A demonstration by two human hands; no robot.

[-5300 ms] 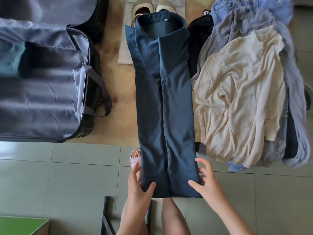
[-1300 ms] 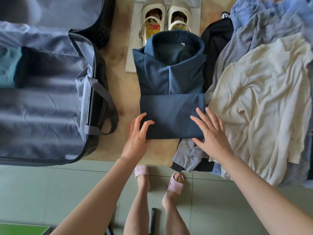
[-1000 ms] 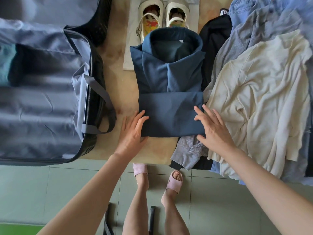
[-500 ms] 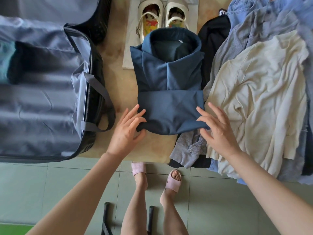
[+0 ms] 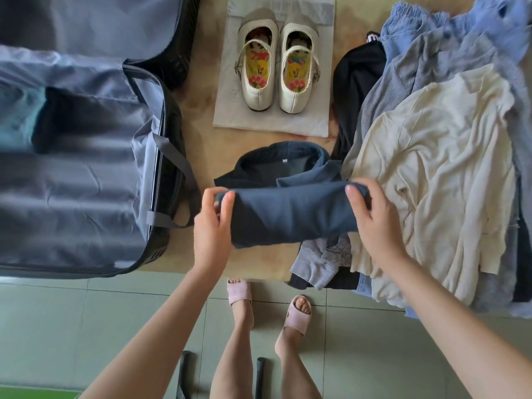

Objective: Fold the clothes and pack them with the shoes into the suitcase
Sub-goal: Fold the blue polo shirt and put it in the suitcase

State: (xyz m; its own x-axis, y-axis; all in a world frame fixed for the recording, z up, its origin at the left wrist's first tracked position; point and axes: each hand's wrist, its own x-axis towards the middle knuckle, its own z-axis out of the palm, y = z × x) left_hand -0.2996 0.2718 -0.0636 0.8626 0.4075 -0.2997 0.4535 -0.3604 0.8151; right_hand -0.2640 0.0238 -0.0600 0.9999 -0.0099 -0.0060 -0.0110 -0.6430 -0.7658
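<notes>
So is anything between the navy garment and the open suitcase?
Nothing solid: the left hand and right hand hold the navy garment, and only bare table and a loose grey strap lie before the suitcase.

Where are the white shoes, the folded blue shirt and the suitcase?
white shoes (image 5: 258, 95): head view, toe of one shoe.
folded blue shirt (image 5: 288, 214): head view, its folded front.
suitcase (image 5: 80, 203): head view, grey lining.

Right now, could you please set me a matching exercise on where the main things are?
Things:
1 navy garment
2 shoes
3 suitcase
4 cream top

Places or states:
A lies open at the left
B on top of the pile
C side by side on the white sheet
D gripped by left hand and right hand

Pairs: 1-D, 2-C, 3-A, 4-B
</notes>
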